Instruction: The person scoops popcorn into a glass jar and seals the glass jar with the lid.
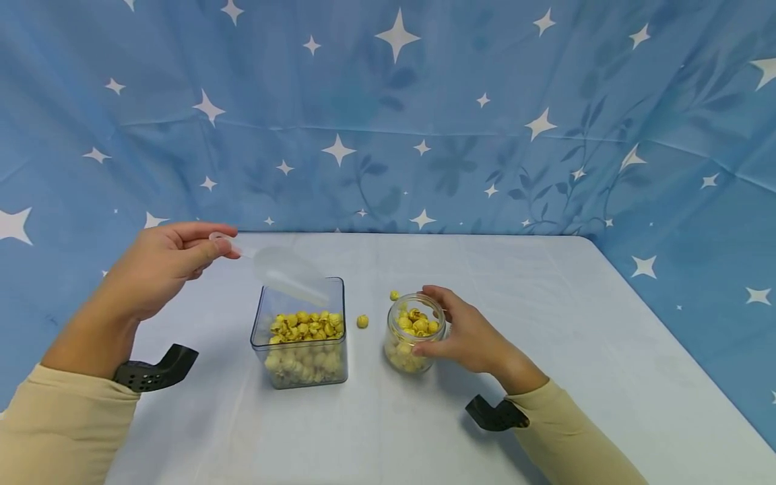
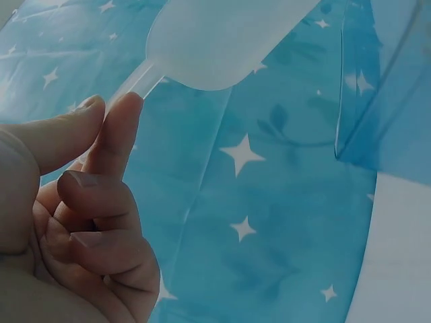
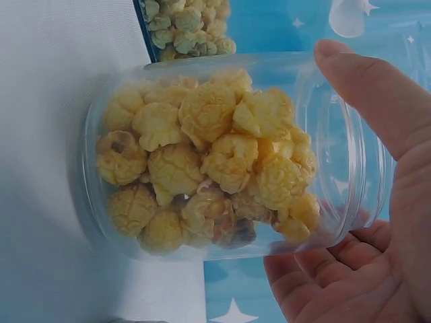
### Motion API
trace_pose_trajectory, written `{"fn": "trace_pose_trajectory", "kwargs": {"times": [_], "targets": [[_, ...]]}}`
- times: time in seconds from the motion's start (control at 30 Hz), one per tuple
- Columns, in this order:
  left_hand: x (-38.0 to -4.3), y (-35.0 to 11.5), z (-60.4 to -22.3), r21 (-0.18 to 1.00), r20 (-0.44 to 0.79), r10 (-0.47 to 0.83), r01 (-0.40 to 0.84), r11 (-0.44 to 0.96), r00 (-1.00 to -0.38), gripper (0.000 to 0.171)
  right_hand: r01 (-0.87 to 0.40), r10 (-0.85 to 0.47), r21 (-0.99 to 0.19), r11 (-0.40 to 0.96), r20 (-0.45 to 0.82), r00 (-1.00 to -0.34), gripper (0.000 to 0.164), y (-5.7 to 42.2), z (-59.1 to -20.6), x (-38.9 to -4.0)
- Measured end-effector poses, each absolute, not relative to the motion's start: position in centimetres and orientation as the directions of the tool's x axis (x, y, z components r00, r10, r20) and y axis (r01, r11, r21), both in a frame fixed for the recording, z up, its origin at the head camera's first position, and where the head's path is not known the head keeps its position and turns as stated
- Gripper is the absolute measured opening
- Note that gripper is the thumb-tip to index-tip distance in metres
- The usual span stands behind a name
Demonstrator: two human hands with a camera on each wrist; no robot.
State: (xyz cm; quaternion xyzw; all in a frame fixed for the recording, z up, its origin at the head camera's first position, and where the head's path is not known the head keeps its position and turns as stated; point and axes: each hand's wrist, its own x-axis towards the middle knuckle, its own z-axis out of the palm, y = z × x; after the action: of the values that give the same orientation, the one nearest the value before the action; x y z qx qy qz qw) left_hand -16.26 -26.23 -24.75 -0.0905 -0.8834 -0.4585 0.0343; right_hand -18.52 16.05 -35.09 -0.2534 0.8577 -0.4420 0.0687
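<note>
My left hand point(image 1: 176, 259) pinches the handle of a translucent plastic scoop point(image 1: 287, 273) between thumb and forefinger. The scoop's bowl hangs over the back of a clear square container point(image 1: 257, 347), which holds yellow popcorn point(image 1: 309, 327). In the left wrist view the scoop point(image 2: 209, 44) shows no popcorn on the part in sight. With thumb and fingers around its upper part, my right hand point(image 1: 469, 330) holds a clear round jar point(image 1: 391, 343) upright on the table. Popcorn point(image 3: 209, 155) fills much of the jar, whose mouth is uncovered.
Two loose popcorn pieces lie on the white table point(image 1: 515, 283): one piece point(image 1: 362, 321) between container and jar, another piece point(image 1: 395, 295) behind the jar. A blue star-patterned curtain point(image 1: 388, 135) hangs behind the table. Each wrist wears a black band.
</note>
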Motion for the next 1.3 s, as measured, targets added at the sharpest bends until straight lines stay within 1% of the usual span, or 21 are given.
{"fn": "trace_pose_trajectory", "kwargs": {"times": [0.2,0.33,0.43,0.6,0.9,1.2,1.3], "targets": [[-15.9,-27.5,-25.4,0.79,0.134,0.118,0.178,0.587,-0.984,0.041,-0.37,-0.49,-0.794,0.482,0.105,-0.865,0.093,15.9,-35.1,-18.5],[-15.9,-27.6,-25.9,0.782,0.129,0.127,0.179,0.596,-0.984,0.034,-0.363,-0.481,-0.793,0.49,0.101,-0.871,0.094,15.9,-35.2,-18.4],[-15.9,-27.5,-26.4,0.774,0.101,0.138,0.164,0.612,-0.985,0.032,-0.361,-0.478,-0.792,0.493,0.101,-0.873,0.094,15.9,-35.2,-18.3],[-15.9,-27.3,-27.0,0.76,0.036,0.15,0.125,0.638,-0.988,0.034,-0.38,-0.486,-0.786,0.488,0.117,-0.866,0.096,15.9,-35.2,-18.2],[-16.0,-26.1,-27.2,0.751,-0.027,0.179,0.098,0.654,-0.983,0.043,-0.411,-0.488,-0.763,0.5,0.144,-0.861,0.102,16.0,-35.2,-18.0],[-15.7,-25.0,-28.3,0.692,-0.044,0.146,0.075,0.718,-0.988,0.054,-0.408,-0.482,-0.769,0.493,0.149,-0.863,0.101,17.0,-35.4,-17.9],[-15.4,-24.7,-28.6,0.649,-0.046,0.124,0.065,0.758,-0.991,0.059,-0.414,-0.473,-0.759,0.502,0.16,-0.866,0.099,17.6,-35.4,-17.6]]}}
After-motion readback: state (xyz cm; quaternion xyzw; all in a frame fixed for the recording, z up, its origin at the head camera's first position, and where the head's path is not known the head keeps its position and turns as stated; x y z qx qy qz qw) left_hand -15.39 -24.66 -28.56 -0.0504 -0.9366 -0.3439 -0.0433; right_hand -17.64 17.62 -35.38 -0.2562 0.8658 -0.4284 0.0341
